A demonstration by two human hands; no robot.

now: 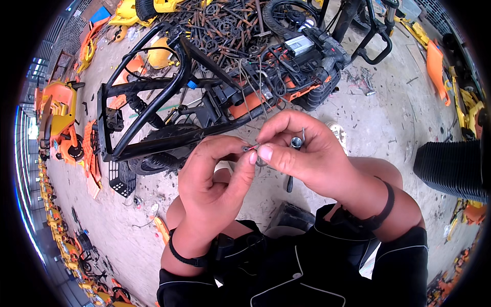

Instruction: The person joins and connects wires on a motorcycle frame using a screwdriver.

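Note:
In front of me my left hand (212,176) and my right hand (307,156) meet, fingertips almost touching. Between them is the end of a thin cable, where a small red wire (250,148) shows. Each hand pinches it with thumb and forefinger. A grey cable (249,105) runs down to my fingers from the vehicle's black tubular frame (179,138). Close by my right hand's fingers is the round silver end of a socket wrench (296,143); a dark handle shows below that hand. Whether my curled fingers also hold the wrench, I cannot tell.
A motor and wiring assembly (291,61) with a tyre lies beyond my hands. Rusty metal parts (220,30) are heaped behind it. A stack of black ribbed parts (450,171) stands at right. Yellow and orange body panels (61,112) line the left, and scraps litter the concrete floor.

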